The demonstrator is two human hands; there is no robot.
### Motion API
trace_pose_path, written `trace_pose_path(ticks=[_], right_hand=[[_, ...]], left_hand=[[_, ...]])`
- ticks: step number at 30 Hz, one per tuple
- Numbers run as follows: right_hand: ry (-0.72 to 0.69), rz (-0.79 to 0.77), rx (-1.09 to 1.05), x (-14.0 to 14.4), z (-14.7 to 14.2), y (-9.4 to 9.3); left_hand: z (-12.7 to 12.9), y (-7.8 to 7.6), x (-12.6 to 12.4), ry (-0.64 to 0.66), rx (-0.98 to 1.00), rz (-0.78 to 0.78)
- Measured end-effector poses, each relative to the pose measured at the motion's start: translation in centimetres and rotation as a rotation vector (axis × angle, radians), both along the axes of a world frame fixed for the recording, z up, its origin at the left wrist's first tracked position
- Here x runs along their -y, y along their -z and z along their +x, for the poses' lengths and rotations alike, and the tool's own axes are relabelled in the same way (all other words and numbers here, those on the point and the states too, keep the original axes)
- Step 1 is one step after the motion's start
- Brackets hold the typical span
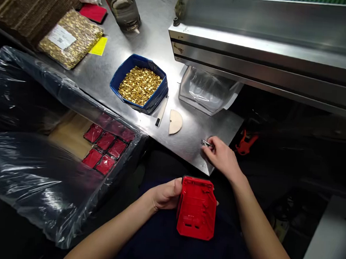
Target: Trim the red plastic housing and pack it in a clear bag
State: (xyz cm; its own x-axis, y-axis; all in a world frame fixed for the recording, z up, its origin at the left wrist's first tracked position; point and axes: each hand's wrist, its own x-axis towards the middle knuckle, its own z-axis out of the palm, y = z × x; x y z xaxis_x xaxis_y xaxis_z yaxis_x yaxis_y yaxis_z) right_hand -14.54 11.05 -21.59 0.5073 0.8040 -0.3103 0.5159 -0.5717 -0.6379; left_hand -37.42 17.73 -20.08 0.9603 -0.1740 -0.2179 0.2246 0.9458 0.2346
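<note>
My left hand (pixel 166 194) grips a red plastic housing (pixel 197 210) by its left side, with the thumb at the upper corner and fingertips showing at the far edge. The housing's hollow, ribbed inside faces up, and two slots show near its lower end. My right hand (pixel 220 154) is closed over the front corner of the metal table, fingers pinched around a small silver metal tool (pixel 206 143). Its tip shows past the fingers; the rest is hidden. Left of that hand lies a half-round beige piece (pixel 176 122), beside a slim white-handled tool (pixel 161 112).
A blue bin (pixel 117 81) of small brass parts stands on the metal table (pixel 156 29). A plastic-lined box (pixel 137 137) with several red pieces is at left. Behind are a bag of brass parts (pixel 85 34) and a bottle (pixel 122 7). A conveyor frame (pixel 255 60) overhangs a clear-lined bin (pixel 208 90).
</note>
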Motion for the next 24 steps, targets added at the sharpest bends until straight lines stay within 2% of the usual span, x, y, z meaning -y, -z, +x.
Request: trace_pose_path(ticks=[4,9,13,16,18,20,24], right_hand=[[0.013,-0.010,-0.028,1.8,-0.9,0.4],[0.288,0.173,-0.366,5.1,-2.5,0.0],[0.390,0.239,-0.459,7.6,-3.8,-0.3],[0.485,0.300,-0.535,9.4,-4.3,-1.7],[0.539,0.335,-0.540,10.6,-4.4,-3.5],[0.494,0.324,-0.463,11.5,-4.5,-5.8],[0.117,0.216,-0.217,11.9,-5.0,-9.8]], left_hand=[[0.1,0.6,0.9,0.023,-0.045,-0.030],[0.8,0.5,1.2,0.035,-0.011,-0.020],[1.5,0.1,1.4,0.043,0.000,-0.004],[2.0,-0.1,1.7,0.100,-0.027,0.038],[2.3,-0.2,1.9,0.138,-0.029,0.081],[2.6,-0.4,2.1,0.148,-0.018,0.138],[3.3,-0.8,2.3,0.162,0.003,0.197]])
